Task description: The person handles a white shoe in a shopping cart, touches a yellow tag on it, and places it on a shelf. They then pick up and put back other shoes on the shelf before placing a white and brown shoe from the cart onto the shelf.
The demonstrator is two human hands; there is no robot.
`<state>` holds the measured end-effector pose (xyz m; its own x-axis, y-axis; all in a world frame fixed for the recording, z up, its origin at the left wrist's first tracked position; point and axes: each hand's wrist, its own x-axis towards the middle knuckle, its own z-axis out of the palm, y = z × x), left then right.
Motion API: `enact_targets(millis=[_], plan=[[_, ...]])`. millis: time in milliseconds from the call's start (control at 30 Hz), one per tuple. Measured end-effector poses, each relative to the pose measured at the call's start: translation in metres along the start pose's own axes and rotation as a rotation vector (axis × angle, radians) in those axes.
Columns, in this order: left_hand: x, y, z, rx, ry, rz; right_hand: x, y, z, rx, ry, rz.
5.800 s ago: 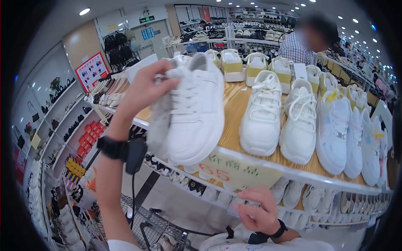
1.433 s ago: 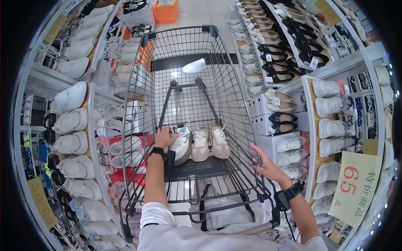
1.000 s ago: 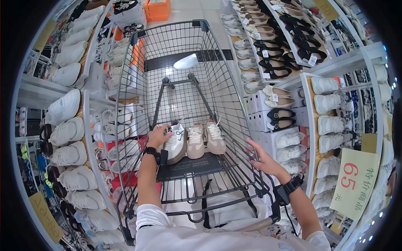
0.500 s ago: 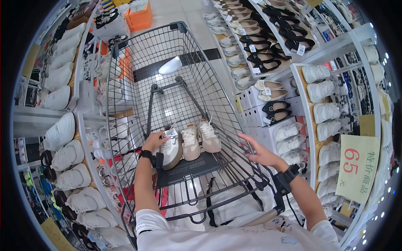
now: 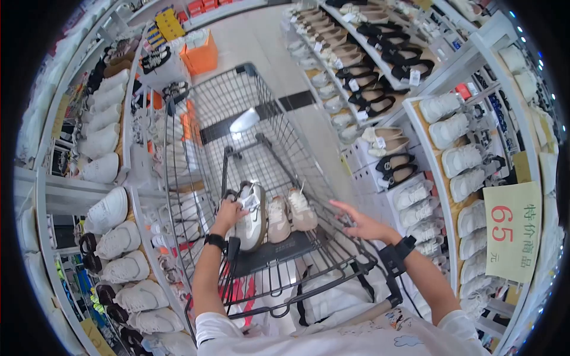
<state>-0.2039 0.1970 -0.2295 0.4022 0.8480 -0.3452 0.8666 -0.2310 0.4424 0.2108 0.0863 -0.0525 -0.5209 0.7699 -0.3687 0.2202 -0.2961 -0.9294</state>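
Note:
My left hand (image 5: 229,215) is closed on the near-left side of a white sneaker (image 5: 252,228) with a tan sole, by its opening and a paper tag. The sneaker stands toe toward me inside the grey wire shopping cart (image 5: 196,196). To its right sit two beige-and-white sneakers, one (image 5: 278,221) close beside it and the other (image 5: 301,209) further right with its laces sticking up. My right hand (image 5: 361,223) hovers by the cart's right rim, its fingers stretched out and apart, holding nothing.
Racks of white shoes (image 5: 133,261) line the left side. On the right are black flats (image 5: 374,95), white sneakers (image 5: 463,160) and a price sign (image 5: 509,234). An orange box (image 5: 199,54) stands ahead on the left. A white bag (image 5: 335,296) hangs below the cart's near end.
My left hand and the white sneaker have shifted slightly forward relative to the two beige sneakers. The whole view has tilted, and the cart appears lower. My right hand stays open by the rim.

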Motion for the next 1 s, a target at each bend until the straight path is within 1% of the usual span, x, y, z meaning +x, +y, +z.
enact_targets(millis=[33,67,167,200,233,267,300,367,400,433,467,500,533,600,633,667,700,733,800,833,867,900,933,1000], plan=[[-0.001,0.002,-0.004,0.036,0.015,0.01,0.001,0.002,-0.001,-0.016,-0.015,-0.041],[-0.005,0.005,-0.007,0.085,0.072,0.058,0.001,0.002,-0.002,-0.01,-0.025,-0.055],[-0.008,0.019,-0.012,0.127,0.2,0.017,0.004,0.007,-0.002,-0.014,-0.028,-0.123],[-0.007,0.027,-0.017,0.141,0.26,0.024,0.005,0.011,-0.003,-0.097,-0.034,-0.166],[-0.005,0.036,-0.026,0.148,0.262,-0.011,0.008,0.016,-0.003,-0.077,-0.051,-0.186],[-0.001,0.038,-0.029,0.152,0.275,-0.028,0.013,0.028,-0.003,-0.047,-0.048,-0.259],[0.003,0.033,-0.027,0.114,0.274,-0.056,0.013,0.025,-0.004,0.0,-0.075,-0.261],[0.001,0.031,-0.025,0.071,0.248,-0.107,0.013,0.027,-0.002,0.0,-0.066,-0.264],[0.001,0.028,-0.023,0.155,0.212,-0.093,0.014,0.027,-0.003,0.019,-0.081,-0.27],[0.0,0.026,-0.02,0.155,0.186,-0.133,0.016,0.031,-0.002,0.005,-0.064,-0.276],[-0.001,0.025,-0.018,0.106,0.147,-0.172,0.018,0.035,-0.002,0.037,-0.091,-0.284],[-0.001,0.018,-0.012,0.127,0.174,-0.139,0.019,0.037,-0.003,0.07,-0.116,-0.292],[0.005,-0.007,0.007,0.138,0.234,-0.071,0.018,0.034,-0.005,0.059,-0.093,-0.296],[-0.001,0.005,-0.003,0.016,0.246,-0.128,0.016,0.031,-0.005,0.048,-0.12,-0.313],[-0.001,0.01,-0.009,0.018,0.245,-0.113,0.016,0.031,-0.004,0.133,-0.125,-0.316],[0.0,0.012,-0.016,-0.018,0.203,-0.132,0.014,0.032,-0.004,0.132,-0.113,-0.321],[-0.002,0.018,-0.027,-0.051,0.164,-0.153,0.014,0.031,-0.005,0.085,-0.132,-0.311],[-0.002,0.026,-0.04,-0.043,0.17,-0.14,0.014,0.029,-0.008,0.035,-0.148,-0.304],[-0.009,0.075,-0.084,0.037,0.311,-0.062,0.014,0.036,-0.013,-0.034,-0.147,-0.349],[-0.014,0.11,-0.116,0.057,0.29,-0.028,0.009,0.035,-0.016,-0.014,-0.131,-0.198],[-0.012,0.132,-0.137,0.065,0.298,-0.017,0.002,0.034,-0.02,0.008,-0.115,-0.047],[-0.008,0.151,-0.153,0.072,0.384,0.102,-0.011,0.029,-0.025,0.084,-0.063,0.058],[-0.006,0.174,-0.173,0.079,0.469,0.222,-0.021,0.032,-0.03,0.082,-0.056,0.045],[-0.007,0.256,-0.225,0.105,0.477,0.321,-0.039,0.048,-0.044,0.1,0.227,0.026]])
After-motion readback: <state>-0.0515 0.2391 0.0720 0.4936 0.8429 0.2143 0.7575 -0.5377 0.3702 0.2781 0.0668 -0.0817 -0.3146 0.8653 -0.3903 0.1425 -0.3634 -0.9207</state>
